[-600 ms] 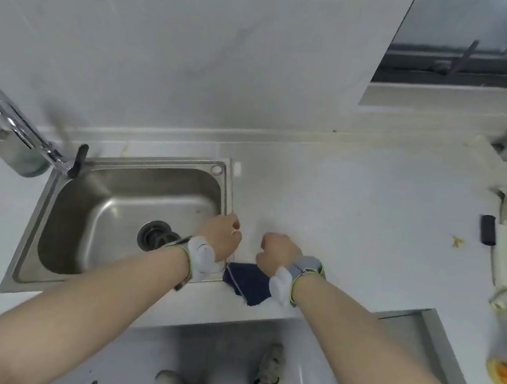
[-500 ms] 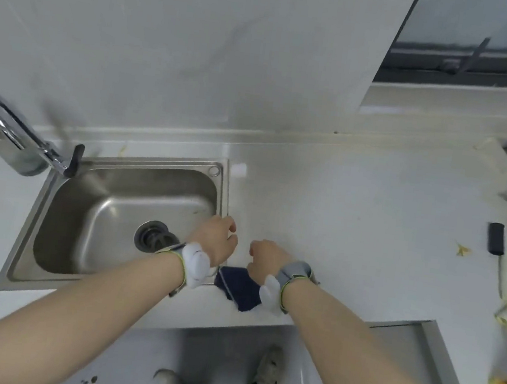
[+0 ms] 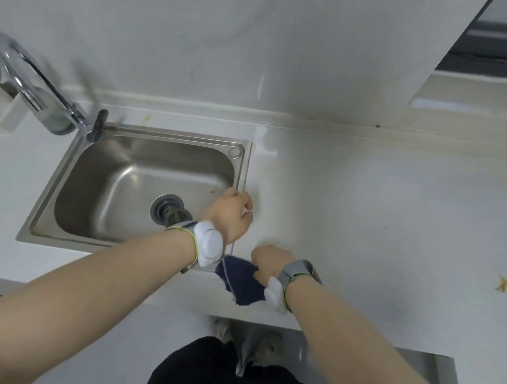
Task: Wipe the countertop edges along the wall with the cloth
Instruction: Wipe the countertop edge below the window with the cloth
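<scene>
head view, looking down. the dark blue cloth (image 3: 243, 282) hangs bunched just under the right hand (image 3: 271, 261), at the front edge of the pale white countertop (image 3: 370, 211); the right hand is curled into a fist and appears to grip the cloth's upper part. the left hand (image 3: 230, 216) is also fisted, over the right rim of the stainless steel sink (image 3: 242, 171); whether it grips a part of the cloth cannot be told. judged progress: wiping along the wall not begun, since the cloth is well apart from the yellowish countertop-wall seam (image 3: 332, 123). a chrome faucet (image 3: 33, 84) stands left; a yellow scrap (image 3: 504, 284) lies right; a dark-framed window (image 3: 501, 59) sits upper right.
</scene>
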